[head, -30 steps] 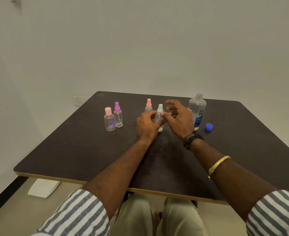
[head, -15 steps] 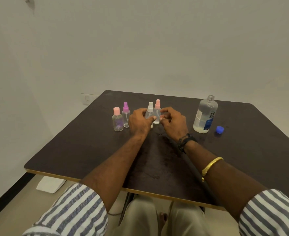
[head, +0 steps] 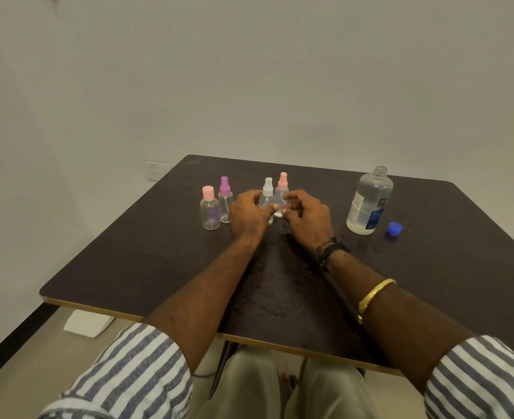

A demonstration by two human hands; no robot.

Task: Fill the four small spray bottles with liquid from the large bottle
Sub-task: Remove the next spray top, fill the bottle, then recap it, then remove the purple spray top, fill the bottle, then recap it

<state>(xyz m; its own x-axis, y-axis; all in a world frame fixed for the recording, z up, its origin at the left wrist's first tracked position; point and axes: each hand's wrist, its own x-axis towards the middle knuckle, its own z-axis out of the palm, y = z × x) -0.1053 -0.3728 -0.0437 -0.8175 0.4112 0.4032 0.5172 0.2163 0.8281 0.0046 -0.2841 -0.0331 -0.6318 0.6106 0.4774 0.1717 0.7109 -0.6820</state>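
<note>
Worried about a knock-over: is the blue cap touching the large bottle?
Apart. The head view shows a strip of bare dark table between the blue cap and the large bottle.

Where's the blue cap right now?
Head view: the blue cap lies on the dark table, right side, just right of the open large bottle, apart from it.

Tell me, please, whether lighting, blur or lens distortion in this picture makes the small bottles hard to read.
Head view: soft, dim light, no glare; wide-angle lens skews the table; large bottle label partly legible; left hand partly covers the white-topped bottle.
</note>
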